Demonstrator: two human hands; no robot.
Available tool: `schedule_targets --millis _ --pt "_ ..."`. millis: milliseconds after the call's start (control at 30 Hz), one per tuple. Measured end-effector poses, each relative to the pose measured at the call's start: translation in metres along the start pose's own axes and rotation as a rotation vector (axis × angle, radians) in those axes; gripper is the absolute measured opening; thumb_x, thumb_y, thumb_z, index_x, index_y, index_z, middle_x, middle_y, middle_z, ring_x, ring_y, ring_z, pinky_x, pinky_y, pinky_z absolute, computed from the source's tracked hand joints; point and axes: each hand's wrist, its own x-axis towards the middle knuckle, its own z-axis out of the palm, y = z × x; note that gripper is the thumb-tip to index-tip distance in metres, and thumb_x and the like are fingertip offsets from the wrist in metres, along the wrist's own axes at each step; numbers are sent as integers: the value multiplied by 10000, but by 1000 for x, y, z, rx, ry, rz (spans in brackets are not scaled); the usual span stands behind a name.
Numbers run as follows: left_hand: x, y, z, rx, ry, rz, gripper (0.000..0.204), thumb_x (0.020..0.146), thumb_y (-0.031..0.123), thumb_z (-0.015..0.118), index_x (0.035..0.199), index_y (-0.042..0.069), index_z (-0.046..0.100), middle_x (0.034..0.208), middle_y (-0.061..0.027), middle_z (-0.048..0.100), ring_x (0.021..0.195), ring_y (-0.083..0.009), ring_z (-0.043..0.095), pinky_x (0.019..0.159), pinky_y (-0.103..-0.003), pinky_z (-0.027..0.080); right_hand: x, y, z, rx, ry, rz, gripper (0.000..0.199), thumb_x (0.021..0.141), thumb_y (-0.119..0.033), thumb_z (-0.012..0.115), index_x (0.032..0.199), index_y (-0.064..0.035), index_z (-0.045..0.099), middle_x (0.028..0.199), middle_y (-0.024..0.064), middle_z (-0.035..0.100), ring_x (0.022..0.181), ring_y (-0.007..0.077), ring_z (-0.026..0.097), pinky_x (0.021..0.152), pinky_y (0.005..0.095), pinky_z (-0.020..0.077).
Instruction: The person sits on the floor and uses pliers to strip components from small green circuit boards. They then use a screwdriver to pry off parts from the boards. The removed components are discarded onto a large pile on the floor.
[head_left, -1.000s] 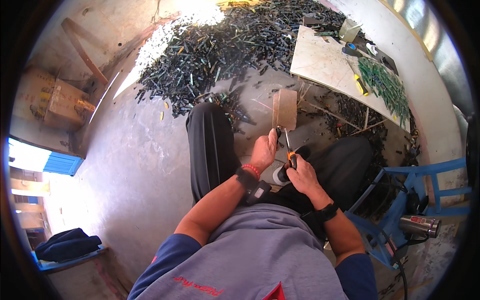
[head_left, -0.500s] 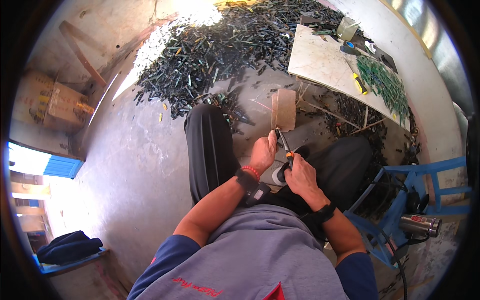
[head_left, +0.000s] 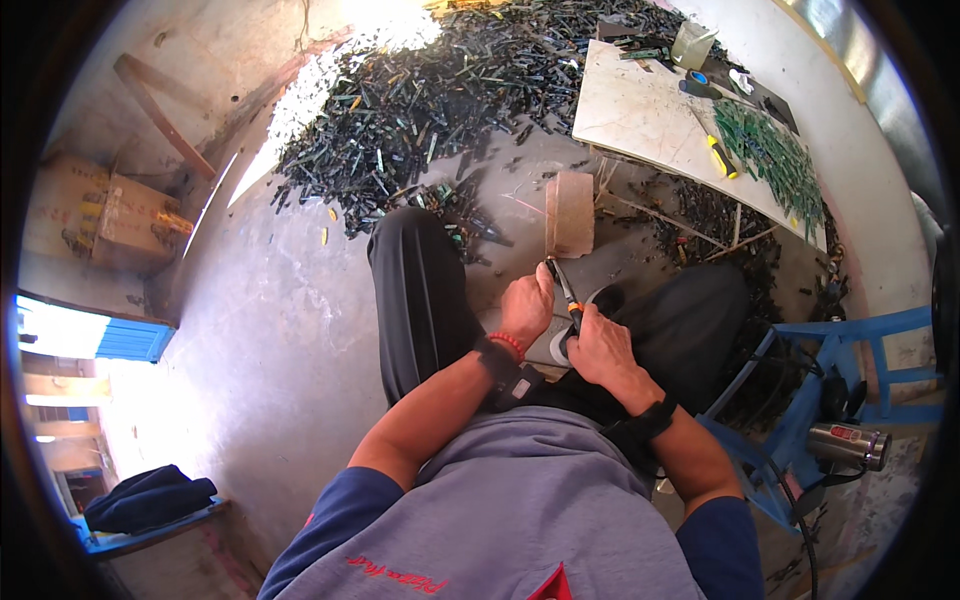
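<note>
My right hand [head_left: 600, 347] is closed round the black-and-orange handles of what look like pliers [head_left: 566, 288]. Their metal end points up and left, to the fingertips of my left hand [head_left: 527, 306]. That hand pinches a small dark piece [head_left: 551, 267], partly hidden by the fingers, with the metal end against or very near it. Just beyond both hands a tan brick [head_left: 571, 215] stands on the floor. Between my knees, below the tool, part of a shoe [head_left: 560, 345] shows.
A large heap of dark strips [head_left: 440, 100] covers the floor ahead. At the right, a low pale table [head_left: 640, 120] bears green strips [head_left: 765, 155], a yellow-handled tool [head_left: 722, 158] and a cup [head_left: 693, 46]. A blue chair [head_left: 850, 350] with a metal flask [head_left: 848, 446] stands close right.
The view has shifted slightly. Both hands keep their hold, and the tool's metal end stays at the left fingertips with hardly any movement.
</note>
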Motion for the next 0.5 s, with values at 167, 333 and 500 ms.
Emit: schedule_targets --millis 167,333,500 --pt "-2 -1 0 -68 -26 -23 670 1035 407 291 686 -49 636 693 -300 600 739 -506 587 699 -547 463 10 20 15 459 -106 -77 226 765 -114 524 933 37 514 795 230 634 658 366 635 682 455 511" --pt "2 -8 2 -263 -31 -25 694 1039 450 298 632 -45 565 562 -204 526 552 -374 516 598 -479 424 8 20 -1 1410 -551 163 239 737 -100 478 941 10 533 760 118 604 615 211 600 520 290 433" --pt "3 -6 -1 -412 -108 6 689 1034 486 318 607 -20 510 527 -91 455 511 -203 419 537 -400 380 -1 17 -1 1218 -384 103 249 738 -111 503 950 13 542 755 82 611 639 184 602 527 253 417"
